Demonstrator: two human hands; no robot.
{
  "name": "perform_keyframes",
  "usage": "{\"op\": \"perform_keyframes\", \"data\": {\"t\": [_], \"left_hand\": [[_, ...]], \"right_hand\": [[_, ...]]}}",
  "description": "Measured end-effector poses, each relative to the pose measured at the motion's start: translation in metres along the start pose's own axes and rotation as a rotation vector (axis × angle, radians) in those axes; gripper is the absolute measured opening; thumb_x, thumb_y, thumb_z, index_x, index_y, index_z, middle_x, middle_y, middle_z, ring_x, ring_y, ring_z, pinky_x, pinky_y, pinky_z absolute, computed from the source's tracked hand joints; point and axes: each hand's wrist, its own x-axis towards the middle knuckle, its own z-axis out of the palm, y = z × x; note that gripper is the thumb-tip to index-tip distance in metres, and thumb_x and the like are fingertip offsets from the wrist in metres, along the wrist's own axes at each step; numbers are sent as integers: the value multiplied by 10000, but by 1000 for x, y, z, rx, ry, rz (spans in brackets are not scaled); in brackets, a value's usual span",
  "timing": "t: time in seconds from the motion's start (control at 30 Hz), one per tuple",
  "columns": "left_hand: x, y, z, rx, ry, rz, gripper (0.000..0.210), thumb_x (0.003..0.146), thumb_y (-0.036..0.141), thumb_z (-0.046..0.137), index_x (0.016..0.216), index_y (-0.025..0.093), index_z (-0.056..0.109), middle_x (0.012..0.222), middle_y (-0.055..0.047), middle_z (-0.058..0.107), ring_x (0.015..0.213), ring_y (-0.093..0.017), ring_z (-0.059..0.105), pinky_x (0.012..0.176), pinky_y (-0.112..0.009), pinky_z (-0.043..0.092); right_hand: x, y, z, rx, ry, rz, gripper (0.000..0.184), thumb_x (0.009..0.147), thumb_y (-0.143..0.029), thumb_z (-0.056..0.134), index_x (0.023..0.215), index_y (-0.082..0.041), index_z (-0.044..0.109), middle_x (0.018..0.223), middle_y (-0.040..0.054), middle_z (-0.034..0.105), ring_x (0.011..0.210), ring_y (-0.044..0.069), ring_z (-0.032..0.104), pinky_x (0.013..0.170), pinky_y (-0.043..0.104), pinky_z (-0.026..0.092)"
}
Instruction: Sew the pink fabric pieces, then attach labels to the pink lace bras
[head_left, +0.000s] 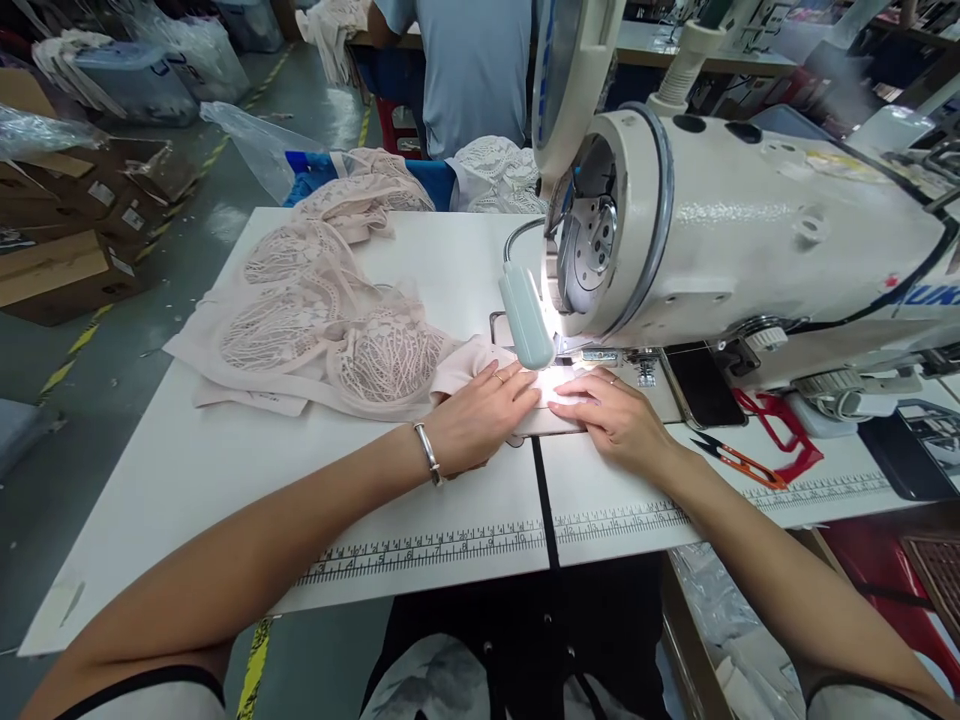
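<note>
Pale beige bras with lace cups [386, 355] lie heaped on the white sewing table, and one plain fabric end runs under the head of the sewing machine [720, 220]. My left hand [487, 415] rests flat on that fabric, fingers stretched toward the lit needle area. From the other side my right hand [611, 415] touches the cloth with its fingertips, thumb and fingers apart. A small pale green lamp [526, 315] hangs just above, between the hands. The needle itself is hidden behind the lamp and glare.
Right of my right hand lie a dark phone [705, 385], orange thread snips [739, 460] and a red plastic piece [787, 435]. A printed ruler [450, 548] runs along the table's front edge. Beyond the table sits a person in a blue shirt [476, 75]. Cardboard boxes [64, 265] stand at left.
</note>
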Motion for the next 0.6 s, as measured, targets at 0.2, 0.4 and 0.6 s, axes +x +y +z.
{"op": "perform_keyframes", "data": {"t": [0.2,0.4,0.6], "left_hand": [[5,-1,1,-11,-9,-25,394,831,-58,369,1146,124,521,1388,-185,521,1353,-317,472,1097,-510,409],[7,0,-3,-1,-43,-53,334,881,-25,360,1125,128,531,1359,-182,534,1299,-306,511,1084,-521,414],[11,-1,1,0,-47,-103,228,991,107,347,1102,123,546,1323,-181,546,1234,-298,551,1084,-538,404]], "right_hand": [[-3,4,2,-25,-30,-13,402,918,-50,444,1086,-244,753,1096,34,742,1001,182,658,903,371,561],[-1,2,-3,-63,-77,-13,431,893,-26,437,1125,-227,739,1155,24,733,1055,190,667,974,385,544],[3,-1,-2,-115,-99,50,479,875,-12,403,1145,-234,732,1143,31,737,1088,199,665,992,398,537]]}}
